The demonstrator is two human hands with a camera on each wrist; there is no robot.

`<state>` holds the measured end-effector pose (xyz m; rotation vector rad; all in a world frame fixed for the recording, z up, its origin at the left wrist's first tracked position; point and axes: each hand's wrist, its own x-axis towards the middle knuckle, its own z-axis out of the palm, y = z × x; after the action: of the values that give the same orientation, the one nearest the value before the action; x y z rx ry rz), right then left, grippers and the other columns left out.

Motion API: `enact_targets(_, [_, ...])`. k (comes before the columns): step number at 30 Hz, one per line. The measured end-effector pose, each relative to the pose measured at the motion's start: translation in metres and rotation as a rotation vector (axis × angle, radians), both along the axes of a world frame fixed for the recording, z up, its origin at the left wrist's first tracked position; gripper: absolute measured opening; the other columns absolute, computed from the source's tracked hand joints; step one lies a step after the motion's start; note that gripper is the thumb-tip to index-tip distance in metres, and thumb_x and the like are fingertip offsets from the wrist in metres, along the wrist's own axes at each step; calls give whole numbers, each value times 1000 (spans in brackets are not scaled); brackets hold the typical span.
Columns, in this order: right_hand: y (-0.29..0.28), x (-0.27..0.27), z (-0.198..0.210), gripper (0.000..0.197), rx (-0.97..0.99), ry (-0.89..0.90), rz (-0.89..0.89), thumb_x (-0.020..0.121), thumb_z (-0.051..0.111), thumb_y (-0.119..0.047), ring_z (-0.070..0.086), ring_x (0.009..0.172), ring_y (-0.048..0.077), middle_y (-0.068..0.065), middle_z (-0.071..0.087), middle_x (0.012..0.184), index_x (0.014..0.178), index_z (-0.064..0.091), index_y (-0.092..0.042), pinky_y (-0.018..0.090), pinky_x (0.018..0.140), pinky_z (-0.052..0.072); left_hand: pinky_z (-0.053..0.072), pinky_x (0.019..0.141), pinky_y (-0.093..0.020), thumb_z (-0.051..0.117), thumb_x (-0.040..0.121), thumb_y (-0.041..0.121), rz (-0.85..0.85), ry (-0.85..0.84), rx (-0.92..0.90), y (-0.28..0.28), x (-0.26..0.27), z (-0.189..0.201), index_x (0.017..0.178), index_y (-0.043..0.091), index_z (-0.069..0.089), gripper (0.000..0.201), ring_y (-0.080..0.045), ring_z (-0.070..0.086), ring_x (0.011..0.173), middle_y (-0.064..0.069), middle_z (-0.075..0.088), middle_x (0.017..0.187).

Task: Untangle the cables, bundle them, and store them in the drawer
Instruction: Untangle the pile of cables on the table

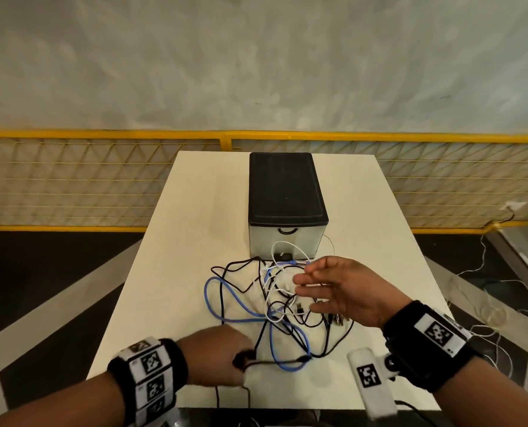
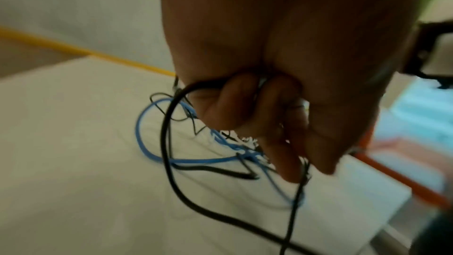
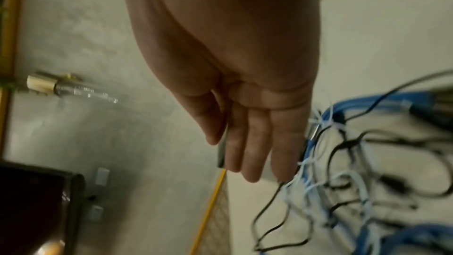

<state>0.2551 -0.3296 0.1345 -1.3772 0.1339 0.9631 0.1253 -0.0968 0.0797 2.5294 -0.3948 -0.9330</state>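
Note:
A tangle of black, white and blue cables (image 1: 275,297) lies on the white table (image 1: 176,272) in front of a small drawer unit (image 1: 285,195) with a black top; its drawer (image 1: 285,241) is closed. My left hand (image 1: 222,355) sits near the table's front edge, its fingers (image 2: 247,104) curled round a black cable (image 2: 169,143) that loops down past them. My right hand (image 1: 333,291) hovers over the right side of the tangle with straight, spread fingers (image 3: 255,150), holding nothing. The blue cable (image 1: 216,303) loops out to the left.
A yellow mesh fence (image 1: 71,180) runs behind the table before a pale wall. Thin wires trail on the dark floor (image 1: 487,303) to the right. Bare table surface lies left of the drawer unit and of the tangle.

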Motion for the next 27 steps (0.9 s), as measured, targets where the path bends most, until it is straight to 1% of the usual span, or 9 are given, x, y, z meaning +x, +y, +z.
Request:
enact_targets(2, [-7, 2, -9, 8, -152, -94, 11, 97, 55, -15, 72, 91, 26, 12, 75, 104, 99, 63, -13, 36, 73, 52, 45, 75, -36, 59, 82, 30, -185, -8, 150, 4, -10, 2, 93, 19, 61, 16, -29, 60, 96, -7, 65, 101])
enact_targets(5, [-8, 6, -31, 10, -449, -342, 97, 94, 56, -14, 64, 70, 15, 8, 72, 88, 96, 66, -11, 27, 60, 47, 46, 78, -41, 56, 86, 20, -374, -2, 264, 5, -17, 9, 109, 24, 65, 25, -37, 58, 103, -8, 59, 114])
enact_targets(8, [-7, 12, -62, 15, -751, -625, 314, 91, 55, -18, 63, 78, 16, 3, 70, 90, 83, 67, -17, 29, 71, 49, 48, 79, -45, 51, 92, 17, -469, 61, 219, -1, -17, 19, 122, 25, 64, 34, -40, 58, 102, -11, 57, 115])
enact_targets(11, [-12, 18, -90, 16, -939, -674, 392, 91, 51, -19, 62, 93, 20, 2, 68, 105, 92, 67, -23, 24, 75, 44, 49, 82, -44, 46, 96, 22, -447, 42, 191, -6, -16, 25, 134, 34, 51, 41, -38, 60, 107, -10, 60, 119])
enact_targets(14, [-19, 20, -103, 26, -918, -475, 415, 85, 50, -10, 60, 69, 18, 2, 64, 86, 101, 64, -26, 22, 54, 44, 46, 78, -41, 47, 93, 17, -372, -26, 276, -3, -10, 27, 150, 43, 24, 66, -38, 59, 106, -12, 58, 123])
enact_targets(17, [-21, 19, -103, 20, -856, -391, 427, 83, 55, -10, 57, 52, 16, 5, 63, 71, 96, 62, -23, 21, 42, 41, 49, 77, -44, 47, 89, 10, -333, -123, 344, 1, -3, 37, 153, 37, 15, 77, -41, 61, 101, -13, 60, 119])
enact_targets(22, [-23, 17, -98, 10, -833, -456, 392, 85, 54, -12, 58, 52, 14, 4, 65, 69, 82, 62, -17, 15, 42, 38, 53, 82, -47, 44, 89, 14, -287, -269, 450, 9, 6, 64, 137, 25, 41, 49, -39, 62, 102, -9, 62, 118])
enact_targets(25, [-25, 17, -86, 12, -863, -582, 318, 88, 52, -17, 57, 62, 14, 0, 63, 75, 77, 56, -19, 21, 52, 39, 53, 83, -41, 41, 87, 18, -284, -385, 484, 20, 14, 81, 125, 29, 52, 42, -33, 63, 100, -1, 64, 115])
enact_targets(27, [-26, 16, -72, 10, -739, -563, 161, 86, 52, -14, 54, 56, 18, 4, 63, 71, 78, 57, -13, 22, 48, 38, 50, 82, -34, 42, 86, 27, -187, -393, 380, 26, 20, 91, 118, 32, 59, 37, -23, 62, 103, 5, 65, 115])
